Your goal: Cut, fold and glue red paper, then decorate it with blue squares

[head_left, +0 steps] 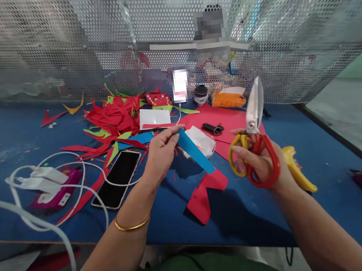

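My left hand (161,153) pinches the top end of a blue paper strip (198,153) between thumb and fingers. The strip slants down to the right, its lower end over a cut red paper piece (201,199); whether the two touch I cannot tell. In my right hand (257,163) is a pair of scissors (254,104) with red and yellow handle loops. Its silver blades point up and look closed, well apart from the blue strip. Behind the strip lies a crumpled white paper or bag (203,141).
A heap of red and green paper scraps (116,117) lies at the back left, with a phone (119,180) and white cables (80,152) nearer. Red sheets (228,118) carry a black object (212,128). A yellow item (300,176) lies right. Perforated metal mesh (90,41) stands behind.
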The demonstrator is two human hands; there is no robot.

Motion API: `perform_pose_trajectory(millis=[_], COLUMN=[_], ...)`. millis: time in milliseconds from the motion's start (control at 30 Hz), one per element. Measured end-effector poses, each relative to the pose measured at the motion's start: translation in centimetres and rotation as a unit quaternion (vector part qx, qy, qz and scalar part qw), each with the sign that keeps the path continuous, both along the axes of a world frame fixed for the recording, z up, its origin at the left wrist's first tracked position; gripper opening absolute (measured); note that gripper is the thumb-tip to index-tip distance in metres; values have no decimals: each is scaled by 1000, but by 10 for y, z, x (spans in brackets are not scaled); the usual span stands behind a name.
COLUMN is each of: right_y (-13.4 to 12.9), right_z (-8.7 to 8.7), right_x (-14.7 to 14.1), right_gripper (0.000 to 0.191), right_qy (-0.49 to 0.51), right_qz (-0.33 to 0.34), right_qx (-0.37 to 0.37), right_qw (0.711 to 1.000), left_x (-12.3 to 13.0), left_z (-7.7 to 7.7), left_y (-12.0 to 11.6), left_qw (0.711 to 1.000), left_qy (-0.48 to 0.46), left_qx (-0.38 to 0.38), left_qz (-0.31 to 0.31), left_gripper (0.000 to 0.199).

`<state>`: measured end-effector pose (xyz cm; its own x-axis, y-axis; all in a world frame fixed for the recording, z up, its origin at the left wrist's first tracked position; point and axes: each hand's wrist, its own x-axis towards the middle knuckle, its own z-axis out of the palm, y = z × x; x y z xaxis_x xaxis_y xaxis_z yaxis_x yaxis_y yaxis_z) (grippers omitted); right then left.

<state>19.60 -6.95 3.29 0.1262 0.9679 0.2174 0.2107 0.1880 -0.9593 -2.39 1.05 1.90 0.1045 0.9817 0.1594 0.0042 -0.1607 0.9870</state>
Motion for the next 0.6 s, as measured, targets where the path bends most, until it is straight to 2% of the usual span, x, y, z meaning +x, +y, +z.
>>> perform_pose_trajectory(millis=[100, 300, 433, 600], right_y=[7, 15, 13, 12], right_z=[6, -8, -14, -14], right_x=[-13, -30, -36, -34], right_gripper=[41, 55, 53, 44], right_qy=[23, 65, 72, 77], right_qz=[48, 92, 81, 43], right_qx=[-24, -112, -144, -116], right_qw=[998, 987, 984, 989], left_x=[2, 5, 8, 14], left_z=[1, 1, -1, -2], left_y=[-2, -4, -5, -10], left_qw=[1000, 1000, 999, 998], left_qy=[5, 8, 15, -25], left_qx=[-6, 1, 2, -36], left_qz=[-17, -28, -29, -33], left_gripper=[34, 42, 38, 36])
